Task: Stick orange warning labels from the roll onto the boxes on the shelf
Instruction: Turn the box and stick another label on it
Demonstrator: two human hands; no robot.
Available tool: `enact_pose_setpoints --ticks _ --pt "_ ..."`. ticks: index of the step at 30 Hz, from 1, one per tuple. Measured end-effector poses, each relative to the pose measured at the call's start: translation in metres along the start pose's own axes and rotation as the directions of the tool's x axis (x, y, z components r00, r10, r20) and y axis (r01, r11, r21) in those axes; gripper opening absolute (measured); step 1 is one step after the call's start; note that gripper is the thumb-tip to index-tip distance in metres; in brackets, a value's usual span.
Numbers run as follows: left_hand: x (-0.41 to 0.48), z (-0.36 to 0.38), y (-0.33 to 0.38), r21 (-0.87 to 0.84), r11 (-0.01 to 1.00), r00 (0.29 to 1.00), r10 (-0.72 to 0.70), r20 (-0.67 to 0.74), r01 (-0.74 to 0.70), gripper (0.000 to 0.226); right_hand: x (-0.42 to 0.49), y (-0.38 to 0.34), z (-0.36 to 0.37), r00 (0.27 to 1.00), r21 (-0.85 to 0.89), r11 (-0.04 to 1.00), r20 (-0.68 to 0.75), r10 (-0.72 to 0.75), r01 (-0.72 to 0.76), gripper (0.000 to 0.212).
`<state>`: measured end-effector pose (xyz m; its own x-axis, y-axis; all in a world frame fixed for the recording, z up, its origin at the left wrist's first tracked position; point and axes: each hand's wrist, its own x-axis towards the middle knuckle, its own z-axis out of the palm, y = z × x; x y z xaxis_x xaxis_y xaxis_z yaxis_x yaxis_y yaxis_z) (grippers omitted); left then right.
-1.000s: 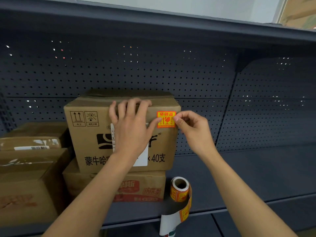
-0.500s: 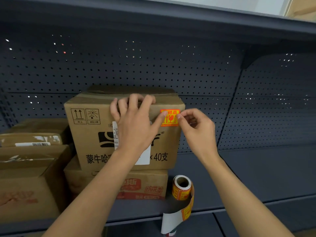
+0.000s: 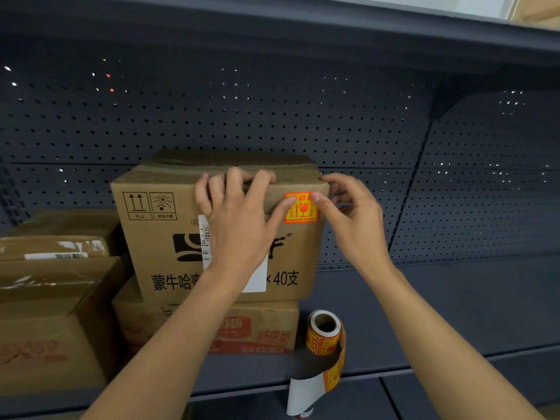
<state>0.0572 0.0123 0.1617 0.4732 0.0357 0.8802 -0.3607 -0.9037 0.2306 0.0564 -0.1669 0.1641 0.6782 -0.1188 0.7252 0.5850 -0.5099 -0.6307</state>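
Observation:
A brown carton [image 3: 157,237] with black print stands on top of another carton [image 3: 266,325] on the dark shelf [image 3: 424,313]. An orange warning label [image 3: 301,211] lies flat on the top carton's front, at its upper right corner. My left hand [image 3: 239,219] rests spread on the carton's front, fingers hooked over its top edge, thumb pressing the label's left side. My right hand [image 3: 348,213] touches the label's upper right edge with its thumb, fingers curled by the carton's corner. The label roll [image 3: 322,334] stands on the shelf below, its backing strip hanging over the front edge.
More brown cartons [image 3: 45,313] are stacked at the left of the shelf. A perforated dark back panel [image 3: 272,116] rises behind, and an upper shelf [image 3: 272,25] overhangs. Bare shelf surface stretches to the right of the roll.
The label has gone flat against the carton. My left thumb has slid onto its left side and my right thumb onto its upper right edge. The view has shifted slightly.

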Motion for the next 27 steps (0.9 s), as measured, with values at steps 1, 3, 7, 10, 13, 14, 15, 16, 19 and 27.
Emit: enact_pose_setpoints --ticks 1,3,7,10,13,14,15,16,19,27 --pt "0.0 0.0 0.0 0.0 1.0 1.0 0.002 -0.002 -0.002 0.046 0.0 0.0 0.0 1.0 0.0 1.0 -0.004 -0.006 0.006 0.029" --pt "0.0 0.0 -0.001 0.006 1.0 1.0 0.008 0.003 -0.008 0.048 0.0 0.002 0.0 1.0 0.002 1.0 0.005 -0.008 0.008 0.03" --pt "-0.003 0.0 -0.007 0.056 0.996 0.998 0.062 0.033 -0.064 0.058 -0.003 0.01 -0.002 0.994 0.014 1.0 0.11 -0.001 -0.001 0.046" --pt "-0.005 0.001 -0.011 0.09 0.99 0.994 0.108 0.031 -0.11 0.061 -0.005 0.013 -0.003 0.99 -0.001 1.0 0.14 -0.008 0.008 0.052" --pt "-0.004 0.002 -0.011 0.098 0.989 0.994 0.11 0.019 -0.112 0.062 -0.005 0.013 -0.003 0.991 0.004 1.0 0.133 -0.015 0.014 0.054" --pt "-0.005 0.002 -0.011 0.094 0.989 0.994 0.11 0.014 -0.111 0.062 -0.005 0.014 -0.004 0.99 0.014 1.0 0.142 -0.015 0.013 0.056" --pt "-0.005 0.001 -0.011 0.089 0.99 0.994 0.111 0.011 -0.112 0.063 -0.006 0.014 -0.005 0.987 0.023 1.0 0.159 -0.015 0.012 0.058" --pt "-0.005 0.001 -0.011 0.082 0.99 0.993 0.114 0.011 -0.115 0.064 -0.007 0.015 -0.006 0.983 0.028 1.0 0.181 -0.016 0.012 0.061" --pt "-0.007 0.0 -0.014 0.063 0.99 0.992 0.128 0.017 -0.129 0.065 -0.008 0.017 -0.009 0.976 0.029 1.0 0.217 -0.005 -0.001 0.065" --pt "-0.008 -0.002 -0.009 0.0 0.996 0.996 0.09 0.001 -0.09 0.057 -0.006 0.014 -0.011 0.976 0.06 0.998 0.217 0.013 -0.027 0.054"
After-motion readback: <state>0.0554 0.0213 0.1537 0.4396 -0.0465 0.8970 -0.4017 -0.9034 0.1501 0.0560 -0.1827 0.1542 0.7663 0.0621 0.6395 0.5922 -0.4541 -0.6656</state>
